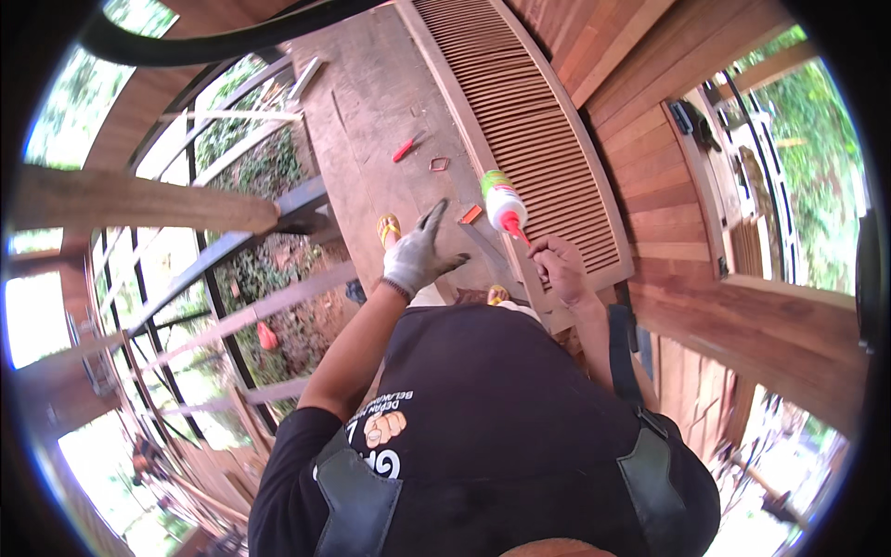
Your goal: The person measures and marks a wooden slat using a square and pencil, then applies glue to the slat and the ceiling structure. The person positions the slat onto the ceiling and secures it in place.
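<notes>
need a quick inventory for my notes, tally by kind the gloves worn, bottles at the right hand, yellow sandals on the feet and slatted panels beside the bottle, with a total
Glove: 1
Bottle: 1
Sandals: 2
Slatted panel: 1
Total: 5

Overexposed daylight, curved fisheye edges
</notes>
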`<control>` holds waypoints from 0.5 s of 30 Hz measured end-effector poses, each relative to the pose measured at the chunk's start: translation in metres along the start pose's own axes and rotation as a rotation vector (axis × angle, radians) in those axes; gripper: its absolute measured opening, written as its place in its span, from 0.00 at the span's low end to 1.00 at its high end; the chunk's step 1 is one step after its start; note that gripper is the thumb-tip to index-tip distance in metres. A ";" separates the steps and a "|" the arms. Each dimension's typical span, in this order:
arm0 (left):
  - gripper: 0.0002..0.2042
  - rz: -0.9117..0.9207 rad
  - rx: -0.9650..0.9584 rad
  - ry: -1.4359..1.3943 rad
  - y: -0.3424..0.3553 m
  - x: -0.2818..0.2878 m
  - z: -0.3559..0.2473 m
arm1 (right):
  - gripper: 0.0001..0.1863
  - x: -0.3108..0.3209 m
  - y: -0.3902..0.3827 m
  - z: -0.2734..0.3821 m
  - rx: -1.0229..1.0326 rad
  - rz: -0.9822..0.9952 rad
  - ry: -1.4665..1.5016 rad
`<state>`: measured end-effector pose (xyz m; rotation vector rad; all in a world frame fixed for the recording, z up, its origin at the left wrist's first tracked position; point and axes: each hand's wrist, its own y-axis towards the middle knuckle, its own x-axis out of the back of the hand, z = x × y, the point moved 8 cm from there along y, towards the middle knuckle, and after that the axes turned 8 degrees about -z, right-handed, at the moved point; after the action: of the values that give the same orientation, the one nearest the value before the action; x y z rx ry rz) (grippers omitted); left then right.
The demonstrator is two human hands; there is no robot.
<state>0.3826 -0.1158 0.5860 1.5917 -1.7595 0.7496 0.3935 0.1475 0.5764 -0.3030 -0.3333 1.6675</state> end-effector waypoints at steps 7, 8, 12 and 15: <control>0.44 0.513 -0.173 -0.550 0.156 -0.023 0.050 | 0.07 -0.122 0.084 0.099 0.026 -0.203 0.492; 0.42 0.629 -0.117 -0.686 0.164 -0.037 0.065 | 0.07 -0.130 0.090 0.113 0.082 -0.208 0.573; 0.35 0.802 0.037 -0.942 0.178 -0.049 0.070 | 0.08 -0.114 0.097 0.121 0.213 -0.558 0.540; 0.29 1.009 0.385 -0.711 0.197 -0.031 0.056 | 0.22 -0.104 0.084 0.115 0.359 -0.754 -0.138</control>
<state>0.1836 -0.1190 0.5281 1.1683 -3.1847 1.0853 0.2852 0.0295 0.6499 0.1968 -0.2048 0.9729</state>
